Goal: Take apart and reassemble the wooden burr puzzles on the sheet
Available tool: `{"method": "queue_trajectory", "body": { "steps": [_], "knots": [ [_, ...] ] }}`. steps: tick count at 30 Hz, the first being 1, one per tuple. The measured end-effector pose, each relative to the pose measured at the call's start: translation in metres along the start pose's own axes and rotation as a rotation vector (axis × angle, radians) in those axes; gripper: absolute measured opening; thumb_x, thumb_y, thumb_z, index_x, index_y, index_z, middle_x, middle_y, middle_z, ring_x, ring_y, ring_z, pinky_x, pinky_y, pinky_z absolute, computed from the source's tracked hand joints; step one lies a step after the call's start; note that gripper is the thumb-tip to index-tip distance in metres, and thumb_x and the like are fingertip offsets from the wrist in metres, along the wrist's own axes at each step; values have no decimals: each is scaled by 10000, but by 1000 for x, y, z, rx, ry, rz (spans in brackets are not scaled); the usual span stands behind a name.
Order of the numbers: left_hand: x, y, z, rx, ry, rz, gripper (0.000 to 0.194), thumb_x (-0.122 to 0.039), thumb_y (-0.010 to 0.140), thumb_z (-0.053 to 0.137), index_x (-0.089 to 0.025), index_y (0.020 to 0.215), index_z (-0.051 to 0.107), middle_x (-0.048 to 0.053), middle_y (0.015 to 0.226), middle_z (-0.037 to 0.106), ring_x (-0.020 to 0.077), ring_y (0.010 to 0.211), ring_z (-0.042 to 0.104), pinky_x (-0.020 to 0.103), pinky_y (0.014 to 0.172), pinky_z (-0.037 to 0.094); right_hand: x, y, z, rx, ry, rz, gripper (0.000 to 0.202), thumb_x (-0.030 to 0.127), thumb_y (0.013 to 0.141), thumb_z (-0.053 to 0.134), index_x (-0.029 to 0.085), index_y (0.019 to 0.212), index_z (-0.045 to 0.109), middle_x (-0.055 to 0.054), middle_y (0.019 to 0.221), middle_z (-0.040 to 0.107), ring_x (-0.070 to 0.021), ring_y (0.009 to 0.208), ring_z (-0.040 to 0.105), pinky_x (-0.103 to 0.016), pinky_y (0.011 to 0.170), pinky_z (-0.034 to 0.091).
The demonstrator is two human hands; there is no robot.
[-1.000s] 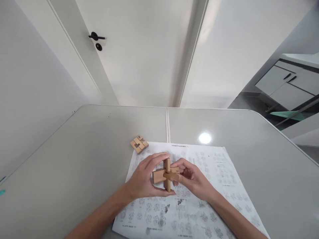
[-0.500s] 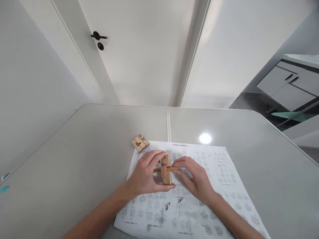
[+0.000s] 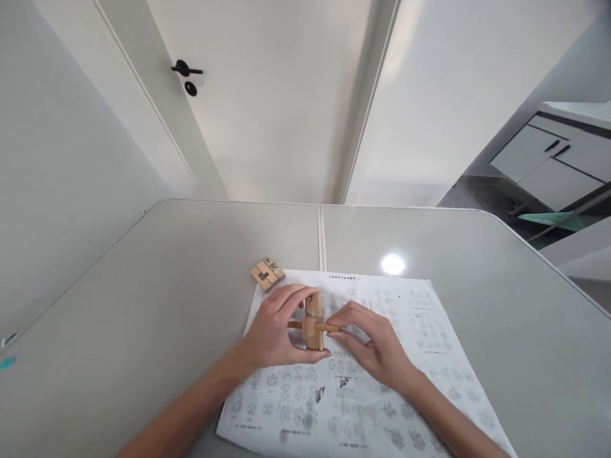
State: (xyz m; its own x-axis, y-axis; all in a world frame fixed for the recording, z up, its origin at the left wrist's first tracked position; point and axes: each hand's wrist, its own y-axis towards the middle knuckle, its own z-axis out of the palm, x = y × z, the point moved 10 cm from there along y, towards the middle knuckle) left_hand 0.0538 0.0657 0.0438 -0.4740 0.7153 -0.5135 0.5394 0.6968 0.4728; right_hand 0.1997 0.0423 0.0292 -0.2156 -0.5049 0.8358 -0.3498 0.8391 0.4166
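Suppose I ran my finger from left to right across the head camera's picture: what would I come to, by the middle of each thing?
Black door handle → left hand → held wooden pieces → right hand → white cabinet.

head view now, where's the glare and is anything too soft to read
Head view: a round white glare spot lies on the table just beyond the paper sheet; head view: the sheet's small print and figures look too soft to read; head view: the held wooden pieces have fairly clear edges, and the left hand and right hand show no obvious motion blur.
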Motion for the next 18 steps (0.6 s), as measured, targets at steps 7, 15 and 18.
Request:
{"method": "queue_trajectory", "body": {
  "steps": [7, 15, 18],
  "knots": [
    [-2, -2, -1, -22, 46, 30, 945, -534, 706, 910, -252, 1485, 455, 140, 1301, 697, 338, 1171, 697, 470, 1011, 562, -3, 5, -2, 6, 42, 43, 42, 292, 1026, 686, 279, 1065, 689, -36, 964, 723, -216, 866, 700, -367, 753, 593],
    [-15, -7, -8, -143, 264, 143, 839, -448, 877, 802, -226, 1572, 388, 156, 1283, 719, 317, 1113, 734, 436, 980, 571, -25, -9, 17, 31, 75, 266, 820, 478, 882, 819, 312, 1540, 357, -149, 1459, 546, -326, 1269, 618, -508, 1043, 587],
    [-27, -8, -3, -127, 304, 242, 828, -396, 913, 761, -206, 1604, 348, 161, 1263, 736, 310, 1048, 744, 434, 932, 567, -25, -13, 26, 35, 103, 266, 901, 459, 867, 834, 340, 1568, 280, -147, 1471, 529, -322, 1277, 618, -508, 1039, 599]
  ]
}}
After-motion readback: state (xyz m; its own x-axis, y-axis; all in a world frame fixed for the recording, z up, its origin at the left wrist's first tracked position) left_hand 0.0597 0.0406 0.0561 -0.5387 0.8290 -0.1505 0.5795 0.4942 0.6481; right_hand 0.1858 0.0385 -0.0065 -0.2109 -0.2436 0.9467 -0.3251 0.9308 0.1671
